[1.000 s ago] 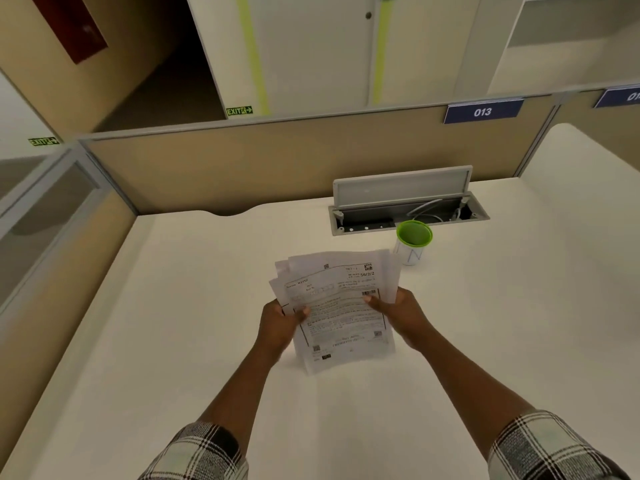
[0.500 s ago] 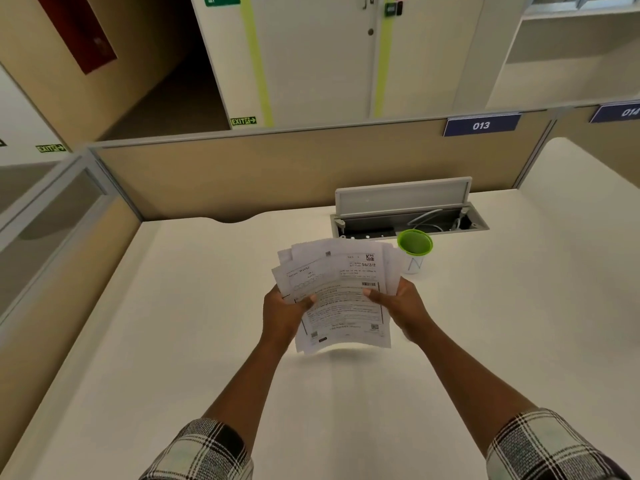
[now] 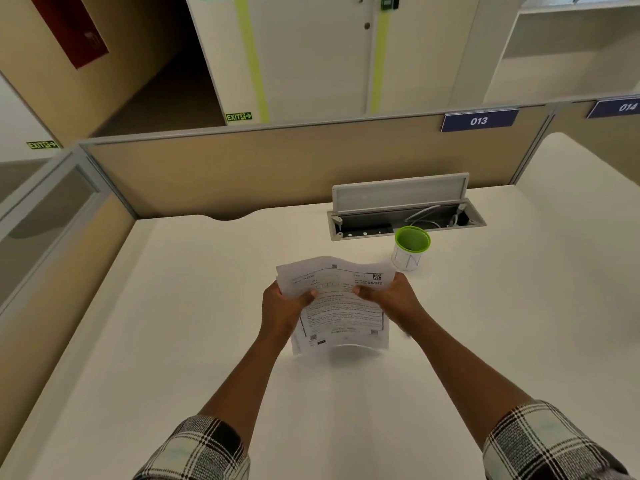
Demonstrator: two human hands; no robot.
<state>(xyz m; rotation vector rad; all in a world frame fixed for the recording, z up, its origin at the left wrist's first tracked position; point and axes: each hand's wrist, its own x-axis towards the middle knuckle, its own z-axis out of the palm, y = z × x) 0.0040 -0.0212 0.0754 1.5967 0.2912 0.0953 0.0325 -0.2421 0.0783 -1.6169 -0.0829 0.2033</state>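
A stack of printed paper sheets is held above the white desk, near its middle. My left hand grips the stack's left edge, thumb on top. My right hand grips the right edge, thumb across the top sheet. The sheets bow, the bottom edge curving just over the desk. The lower sheets are mostly hidden under the top one.
A white cup with a green rim stands just behind and right of the paper. Behind it an open cable tray with a raised lid is set into the desk. A beige partition closes the back and left.
The fanned sheets have been drawn together into a tighter stack. Both hands have shifted higher on the paper, and the stack now bends with its bottom edge near the desk.
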